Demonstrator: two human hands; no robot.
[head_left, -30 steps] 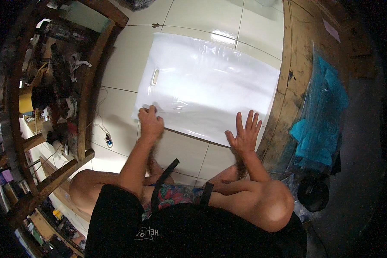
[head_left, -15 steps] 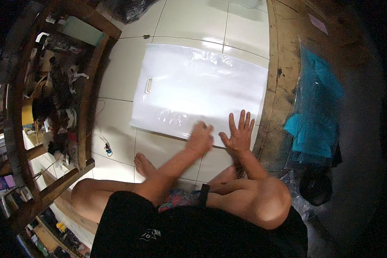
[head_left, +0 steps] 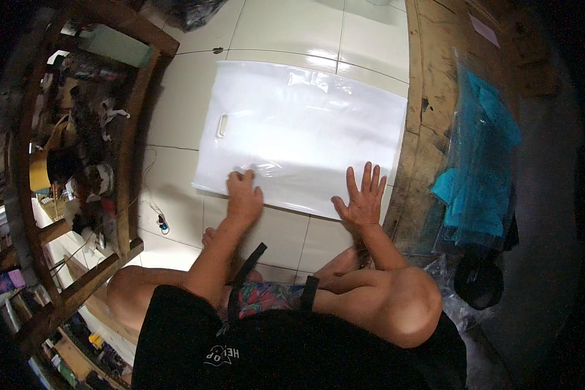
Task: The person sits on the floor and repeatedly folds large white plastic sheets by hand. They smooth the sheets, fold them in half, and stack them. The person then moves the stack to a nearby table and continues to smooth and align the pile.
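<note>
Head view: left hand (head_left: 244, 195) has slid back leftward along the near edge of the white plastic bag (head_left: 305, 130), fingers curled and pressing down, gripping nothing. Half a second ago it sat close beside the right hand (head_left: 361, 198); now the two are well apart. Right hand stays splayed flat, palm pinning the near right edge. Bag lies spread on the tiled floor (head_left: 175, 169), handle cutout toward the wooden shelf (head_left: 130, 130). Reads as a smoothing stroke; the sheet looks flatter along that edge.
</note>
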